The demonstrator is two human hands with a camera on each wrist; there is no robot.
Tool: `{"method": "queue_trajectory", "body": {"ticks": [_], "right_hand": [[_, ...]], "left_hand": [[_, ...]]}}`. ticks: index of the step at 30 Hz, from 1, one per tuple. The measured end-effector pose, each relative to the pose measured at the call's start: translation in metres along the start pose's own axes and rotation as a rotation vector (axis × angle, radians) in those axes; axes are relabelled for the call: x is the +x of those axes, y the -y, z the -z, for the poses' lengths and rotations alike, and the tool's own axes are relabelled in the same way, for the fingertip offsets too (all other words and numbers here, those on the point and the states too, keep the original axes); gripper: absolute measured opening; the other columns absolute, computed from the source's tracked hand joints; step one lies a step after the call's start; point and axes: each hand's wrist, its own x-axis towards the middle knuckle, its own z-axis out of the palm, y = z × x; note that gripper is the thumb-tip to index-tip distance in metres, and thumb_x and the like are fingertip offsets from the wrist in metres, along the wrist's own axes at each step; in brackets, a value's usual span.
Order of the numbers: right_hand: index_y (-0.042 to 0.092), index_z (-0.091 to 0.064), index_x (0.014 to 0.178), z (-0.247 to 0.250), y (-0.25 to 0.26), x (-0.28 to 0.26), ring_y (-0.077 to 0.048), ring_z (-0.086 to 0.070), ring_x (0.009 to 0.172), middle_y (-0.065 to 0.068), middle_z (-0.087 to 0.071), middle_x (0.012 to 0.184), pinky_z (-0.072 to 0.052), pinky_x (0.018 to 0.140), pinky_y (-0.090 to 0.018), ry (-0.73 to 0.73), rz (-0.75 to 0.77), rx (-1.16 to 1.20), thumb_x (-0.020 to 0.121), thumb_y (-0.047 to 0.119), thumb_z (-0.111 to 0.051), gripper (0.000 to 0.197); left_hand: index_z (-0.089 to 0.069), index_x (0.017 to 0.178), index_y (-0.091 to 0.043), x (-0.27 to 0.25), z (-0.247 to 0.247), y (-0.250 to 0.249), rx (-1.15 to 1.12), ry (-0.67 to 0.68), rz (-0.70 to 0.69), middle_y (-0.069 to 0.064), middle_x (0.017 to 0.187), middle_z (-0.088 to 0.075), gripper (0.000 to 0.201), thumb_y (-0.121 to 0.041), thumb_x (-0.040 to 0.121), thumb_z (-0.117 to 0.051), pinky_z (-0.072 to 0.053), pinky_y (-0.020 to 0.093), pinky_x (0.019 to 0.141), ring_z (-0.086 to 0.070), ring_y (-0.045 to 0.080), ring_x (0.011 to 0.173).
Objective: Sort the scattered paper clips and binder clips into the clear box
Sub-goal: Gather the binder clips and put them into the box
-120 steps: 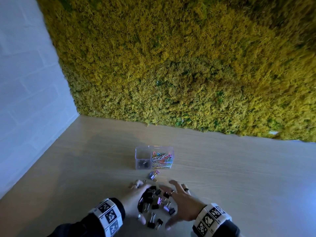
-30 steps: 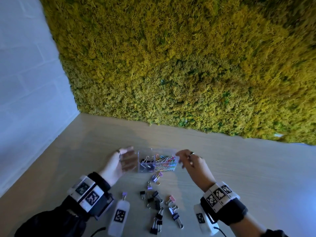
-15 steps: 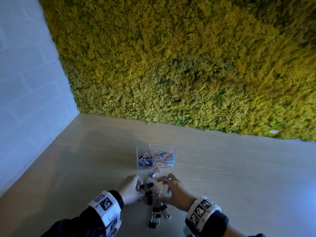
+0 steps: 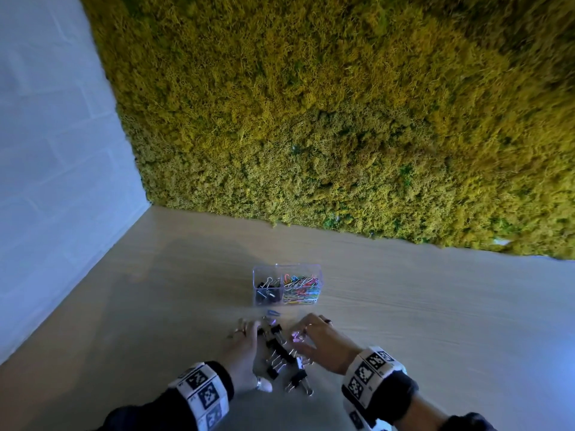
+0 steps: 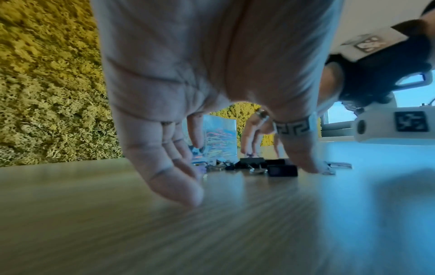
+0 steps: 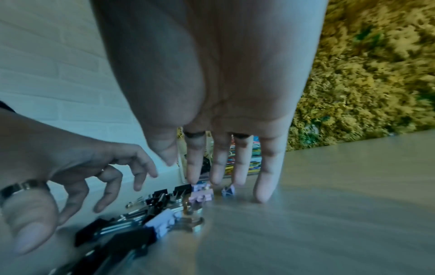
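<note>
At twelve o'clock from the two hands, the clear box (image 4: pixel 286 285) sits on the pale wood table (image 4: pixel 420 321), and it has two compartments. Its left one holds a small heap of black binder clips (image 4: pixel 267 290); its right one is packed with bright paper clips (image 4: pixel 301 292) in red, blue, green and yellow. One blue paper clip (image 4: pixel 273 312) lies on the table just in front of the box, between it and the hands.

Nothing readable anywhere: only black-and-white square marker patterns on the white wristbands (image 4: pixel 370 373), and a ring with a key-pattern band (image 5: pixel 292 126) on the left thumb.

Now the hands. Left hand (image 4: pixel 244 353) is at nine o'clock of the loose binder clips (image 4: pixel 280 349), palm down, fingers (image 5: pixel 169 171) spread and gently arched, tips reaching down to the table, holding nothing. Right hand (image 4: pixel 323 343) is at three o'clock of the pile, also palm down, fingers (image 6: pixel 267 167) long and nearly straight, fanned apart, the little finger's tip on the wood. The other fingertips hover right over a pink binder clip (image 6: pixel 201 193) and a small lilac one (image 6: pixel 228 190); whether they touch, I cannot tell. No pinch, no grip on either side.

Between the two palms the pile is mostly black clips with silver wire handles, lying tangled against each other, with a lilac clip (image 6: pixel 162 221) at six o'clock nearest the right wrist. Another black clip (image 4: pixel 298 381) sits apart at the near edge of the pile.

Behind it all stands a yellow-green moss wall (image 4: pixel 342 119), with a white brick wall (image 4: pixel 46 150) at nine o'clock.
</note>
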Motion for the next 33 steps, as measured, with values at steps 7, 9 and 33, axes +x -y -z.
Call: {"method": "queue_trajectory", "body": {"ticks": [7,9,33], "right_hand": [[0.022,-0.035,0.137,-0.012,0.007,-0.022,-0.019,-0.025,0.127,-0.005,-0.029,0.138,-0.026,0.109,-0.031,0.061,0.092,-0.033,0.058,0.032,-0.083,0.093],[0.014,-0.043,0.132,-0.010,0.008,-0.015,-0.013,-0.026,0.122,-0.007,-0.039,0.133,-0.026,0.109,-0.028,0.034,0.078,-0.001,0.059,0.027,-0.082,0.084],[0.050,-0.056,0.046,-0.022,-0.024,0.015,0.003,-0.054,0.052,0.023,-0.058,0.053,-0.044,0.057,-0.010,-0.184,-0.114,0.309,0.060,0.001,-0.068,0.052]], "left_hand": [[-0.015,0.145,-0.019,0.017,0.012,-0.011,0.187,0.042,-0.205,0.011,0.148,-0.012,0.110,-0.037,0.060,-0.082,-0.024,0.034,0.111,-0.022,0.030,0.134],[-0.032,0.138,-0.018,0.023,0.012,-0.011,0.164,0.025,-0.230,0.006,0.140,-0.027,0.096,-0.036,0.058,-0.083,-0.030,0.030,0.106,-0.031,0.025,0.127],[-0.037,0.130,-0.002,0.034,0.009,-0.030,0.360,-0.052,-0.223,0.015,0.138,-0.037,0.055,-0.024,0.085,-0.059,-0.034,0.031,0.101,-0.041,0.028,0.125]]}}
